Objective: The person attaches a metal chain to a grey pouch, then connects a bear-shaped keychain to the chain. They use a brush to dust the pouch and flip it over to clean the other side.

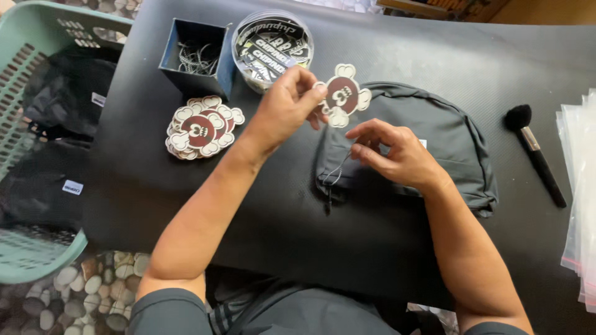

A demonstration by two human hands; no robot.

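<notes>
Tag (342, 94) pinched in left hand (287, 107) just above right hand (390, 152), whose narrowed fingertips hold a thin cord (337, 171) trailing down-left over the bag (434, 136).

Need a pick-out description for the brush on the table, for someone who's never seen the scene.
Start at the dark grey bag in the middle of the black table, then look right. The brush lies alone between the bag and the stack of clear plastic sleeves: fluffy black head, silver collar, slim black handle.
</notes>
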